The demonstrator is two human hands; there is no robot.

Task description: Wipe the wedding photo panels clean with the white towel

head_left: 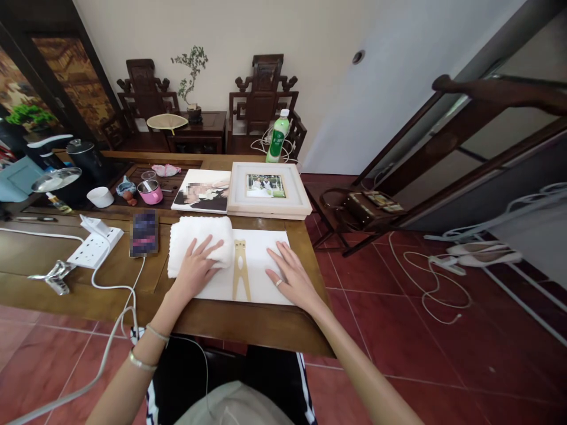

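Observation:
My left hand (pixel 199 265) lies with fingers spread on a folded white towel (pixel 201 233) with a scalloped edge. Opposite it, my right hand (pixel 292 273) rests flat, fingers apart, on the right side of a white sheet (pixel 261 254); a ring is on one finger. Between the hands, on the sheet, lies a flat tan A-shaped piece (pixel 240 268) with an oval hole and two legs pointing towards me. Neither hand touches it. The towel covers the sheet's left part.
Behind the sheet are a framed photo (pixel 270 206) and a picture panel (pixel 195 200). A green bottle (pixel 278 139) stands at the back edge. To the left are a phone (pixel 144 233), a power strip (pixel 95 245) with cables, and a pink cup (pixel 150 193). A wooden chair (pixel 328 203) stands right.

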